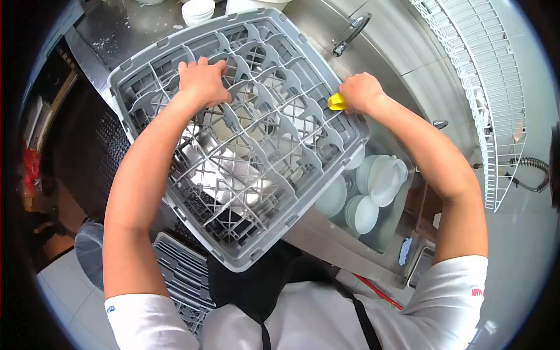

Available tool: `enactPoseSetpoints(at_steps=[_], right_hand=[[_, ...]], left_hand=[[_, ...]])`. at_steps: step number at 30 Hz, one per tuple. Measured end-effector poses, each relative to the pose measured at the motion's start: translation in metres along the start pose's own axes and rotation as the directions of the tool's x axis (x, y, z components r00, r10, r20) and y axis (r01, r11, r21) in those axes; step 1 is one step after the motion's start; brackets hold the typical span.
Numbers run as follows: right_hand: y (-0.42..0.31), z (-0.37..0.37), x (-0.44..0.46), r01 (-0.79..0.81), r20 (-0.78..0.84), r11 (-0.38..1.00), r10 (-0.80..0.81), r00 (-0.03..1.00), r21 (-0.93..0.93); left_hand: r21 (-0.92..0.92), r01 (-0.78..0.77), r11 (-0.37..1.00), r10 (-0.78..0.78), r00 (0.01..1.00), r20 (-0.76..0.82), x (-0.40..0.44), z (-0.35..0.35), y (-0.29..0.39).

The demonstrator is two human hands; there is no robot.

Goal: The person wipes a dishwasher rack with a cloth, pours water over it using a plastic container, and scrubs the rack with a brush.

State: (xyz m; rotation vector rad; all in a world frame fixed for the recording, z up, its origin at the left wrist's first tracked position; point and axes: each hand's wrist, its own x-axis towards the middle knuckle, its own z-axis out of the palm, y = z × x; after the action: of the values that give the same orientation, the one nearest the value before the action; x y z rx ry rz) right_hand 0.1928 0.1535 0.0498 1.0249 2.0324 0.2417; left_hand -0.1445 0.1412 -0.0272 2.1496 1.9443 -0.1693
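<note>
A large grey dishwasher rack [326, 52] with a lattice base and curved dividers fills the middle of the head view. On its upper left part, my left hand [203, 83] has its fingers curled over the lattice and dividers. My right hand [360, 93] is a closed fist at the rack's right rim. From that fist sticks out a small yellow piece [336, 102], whose kind I cannot make out. Through the lattice show pale dishes and shiny metal, partly hidden.
White bowls and plates [366, 214] lie in the sink [385, 233] to the right of the rack. A tap [353, 35] and a white wire shelf [475, 70] are on the wall. More white bowls [198, 10] stand behind. Grey racks [178, 268] are stacked below left.
</note>
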Motion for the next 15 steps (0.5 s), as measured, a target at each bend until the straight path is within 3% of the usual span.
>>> enactPoseSetpoints(at_steps=[4,5,8,9,12,13,15], right_hand=[[-0.009,0.026,0.015,-0.123,-0.191,0.979,0.153,0.970,0.160],[-0.013,0.019,0.008,-0.142,-0.115,0.976,0.162,0.980,0.165],[-0.012,0.002,0.002,0.002,0.025,1.000,-0.002,1.000,0.002],[-0.012,0.001,0.008,-0.021,-0.015,0.999,0.021,1.000,-0.029],[-0.016,0.010,0.010,-0.125,-0.199,0.982,0.152,0.968,0.143],[-0.015,0.013,0.005,-0.128,-0.120,0.977,0.149,0.981,0.173],[-0.009,0.005,0.003,-0.039,-0.015,0.998,0.039,0.999,0.050]], left_hand=[[-0.002,-0.003,1.000,0.003,1.000,-0.006,0.004,0.005,0.000],[-0.003,0.005,1.000,-0.005,0.999,0.049,0.000,-0.005,0.003],[0.010,0.008,1.000,-0.008,1.000,-0.005,0.000,0.000,0.002],[0.004,0.010,1.000,-0.010,1.000,-0.008,-0.001,-0.002,0.002],[-0.014,-0.025,1.000,0.025,1.000,-0.010,0.002,0.000,0.001],[-0.015,-0.031,0.999,0.031,0.999,-0.013,0.004,0.002,0.000],[-0.003,-0.037,0.999,0.037,0.997,-0.060,0.002,0.007,-0.002]])
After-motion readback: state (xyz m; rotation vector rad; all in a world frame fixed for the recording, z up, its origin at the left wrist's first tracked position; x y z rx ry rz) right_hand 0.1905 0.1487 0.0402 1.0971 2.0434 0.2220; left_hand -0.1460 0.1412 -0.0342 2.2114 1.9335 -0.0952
